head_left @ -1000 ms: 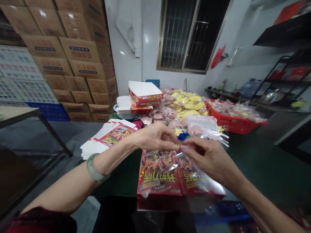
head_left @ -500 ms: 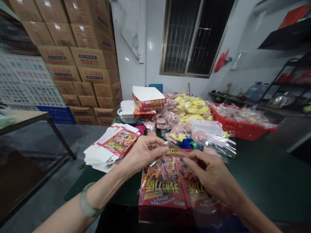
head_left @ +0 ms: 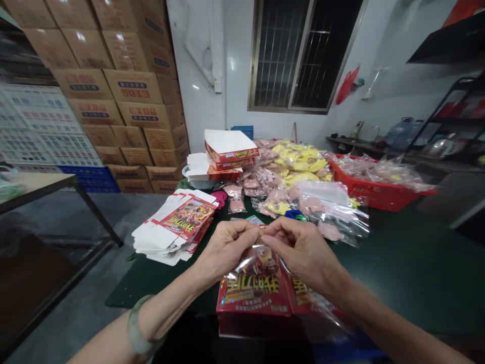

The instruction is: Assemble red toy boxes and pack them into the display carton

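Observation:
Two red printed boxes (head_left: 253,293) lie side by side inside a clear plastic bag on the dark green table (head_left: 397,268), right in front of me. My left hand (head_left: 227,246) and my right hand (head_left: 301,250) meet at the bag's far end. Both pinch the clear film at the bag's mouth, fingertips almost touching. A green bangle (head_left: 135,328) sits on my left wrist. A blue tape roll (head_left: 293,214) shows just beyond my right hand.
Flat unfolded cartons (head_left: 178,225) are stacked to the left. Open red boxes (head_left: 229,149) and piles of pink and yellow packets (head_left: 291,169) fill the back of the table. A red basket (head_left: 382,194) stands at the right. Stacked cardboard cases (head_left: 125,101) line the left wall.
My hands have come closer together at the bag's mouth, and the right hand has moved left to meet the left. The view has shifted slightly.

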`<state>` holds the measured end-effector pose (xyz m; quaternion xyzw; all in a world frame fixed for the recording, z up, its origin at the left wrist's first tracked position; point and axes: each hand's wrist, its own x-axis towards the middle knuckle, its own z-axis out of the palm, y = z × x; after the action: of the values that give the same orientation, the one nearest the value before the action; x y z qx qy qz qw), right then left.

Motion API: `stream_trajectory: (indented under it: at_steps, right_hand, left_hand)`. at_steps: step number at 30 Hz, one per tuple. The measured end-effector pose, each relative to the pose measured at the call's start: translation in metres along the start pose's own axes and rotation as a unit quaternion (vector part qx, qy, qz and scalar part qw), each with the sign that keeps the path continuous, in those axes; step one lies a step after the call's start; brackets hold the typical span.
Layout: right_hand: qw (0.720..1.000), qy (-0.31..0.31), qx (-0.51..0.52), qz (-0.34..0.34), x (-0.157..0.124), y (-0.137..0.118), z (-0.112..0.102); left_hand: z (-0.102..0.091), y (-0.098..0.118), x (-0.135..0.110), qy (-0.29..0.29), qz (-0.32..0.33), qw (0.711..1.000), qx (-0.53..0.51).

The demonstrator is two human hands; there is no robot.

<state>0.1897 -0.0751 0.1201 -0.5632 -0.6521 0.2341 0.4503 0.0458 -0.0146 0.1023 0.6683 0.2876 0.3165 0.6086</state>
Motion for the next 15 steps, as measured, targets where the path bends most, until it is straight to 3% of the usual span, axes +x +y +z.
stream_trajectory:
  at_steps: [3,6,7,8,10,12,15]
  right_hand:
    - [0.998,0.039,-0.031,-0.032,-0.004,0.007,0.005]
    - [0.968,0.127,-0.149,-0.154,-0.008,0.01,0.007]
    - [0.952,0.148,-0.185,-0.194,-0.01,0.012,0.007]
    - [0.936,0.161,-0.215,-0.228,-0.012,0.013,0.007]
    - [0.904,0.168,-0.27,-0.285,-0.017,0.017,0.008]
    - [0.869,0.172,-0.313,-0.343,-0.022,0.02,0.008]
    - [0.832,0.177,-0.342,-0.399,-0.028,0.022,0.007]
  left_hand:
    - [-0.008,0.006,-0.006,0.045,0.038,0.997,0.048]
    - [-0.012,0.02,-0.028,0.2,0.133,0.959,0.149]
    - [-0.012,0.023,-0.038,0.226,0.147,0.949,0.163]
    - [-0.01,0.026,-0.047,0.212,0.136,0.955,0.156]
    - [-0.005,0.027,-0.06,0.097,0.048,0.991,0.078]
    - [0.002,0.022,-0.064,0.0,-0.052,0.998,-0.032]
    - [0.01,0.014,-0.056,-0.02,-0.109,0.978,-0.176]
